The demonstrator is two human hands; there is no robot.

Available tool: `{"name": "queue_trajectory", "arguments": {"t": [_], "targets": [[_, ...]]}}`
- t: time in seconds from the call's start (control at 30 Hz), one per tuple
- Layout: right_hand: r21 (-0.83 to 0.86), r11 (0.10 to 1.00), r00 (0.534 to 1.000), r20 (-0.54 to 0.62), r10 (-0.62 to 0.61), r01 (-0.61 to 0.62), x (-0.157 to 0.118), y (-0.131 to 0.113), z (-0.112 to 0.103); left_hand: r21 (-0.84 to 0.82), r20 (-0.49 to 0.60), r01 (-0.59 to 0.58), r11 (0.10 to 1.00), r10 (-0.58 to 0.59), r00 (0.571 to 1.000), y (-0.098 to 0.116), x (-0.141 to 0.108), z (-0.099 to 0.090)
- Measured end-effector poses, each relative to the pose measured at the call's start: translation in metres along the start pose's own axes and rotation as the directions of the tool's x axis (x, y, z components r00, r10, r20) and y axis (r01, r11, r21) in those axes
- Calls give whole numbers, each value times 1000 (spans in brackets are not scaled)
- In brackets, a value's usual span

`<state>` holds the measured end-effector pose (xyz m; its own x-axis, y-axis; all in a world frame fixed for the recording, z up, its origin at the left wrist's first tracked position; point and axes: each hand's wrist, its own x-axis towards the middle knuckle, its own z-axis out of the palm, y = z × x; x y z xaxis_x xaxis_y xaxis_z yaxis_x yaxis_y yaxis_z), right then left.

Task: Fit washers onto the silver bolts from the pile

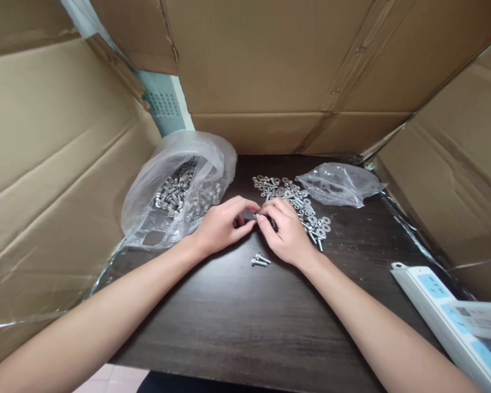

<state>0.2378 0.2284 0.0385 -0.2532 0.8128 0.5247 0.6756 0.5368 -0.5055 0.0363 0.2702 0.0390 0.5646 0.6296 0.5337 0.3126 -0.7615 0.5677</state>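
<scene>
The left hand and right hand meet fingertip to fingertip at the middle of the dark table, pinching one small screw between them (mostly hidden by fingers). Two loose screws lie just at 6 o'clock. A washer heap spreads at 2 o'clock, a bag of screws at 10 o'clock.

I take the table as my landmark. On its far left corner lies a bag of bolts. On its far middle a heap of washers spreads, with a second bag just right of that heap. My hands meet over the table's centre; two bolts lie on it just before them. A power strip lies along its near right edge. Cardboard walls stand behind and beside the table.
</scene>
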Motion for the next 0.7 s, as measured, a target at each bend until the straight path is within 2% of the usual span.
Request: {"name": "queue_trajectory", "arguments": {"t": [0.17,0.47,0.7], "targets": [[15,999,999,-11,-30,30,0,-1,0,1,11,-1,1000,1,1000,1,1,-1],[13,1000,999,20,26,-27,2,-1,-2,-7,26,7,1000,-7,1000,2,1,-1],[19,1000,1000,1,-20,20,1,0,-1,-23,39,16,1000,-15,999,2,2,-1]]}}
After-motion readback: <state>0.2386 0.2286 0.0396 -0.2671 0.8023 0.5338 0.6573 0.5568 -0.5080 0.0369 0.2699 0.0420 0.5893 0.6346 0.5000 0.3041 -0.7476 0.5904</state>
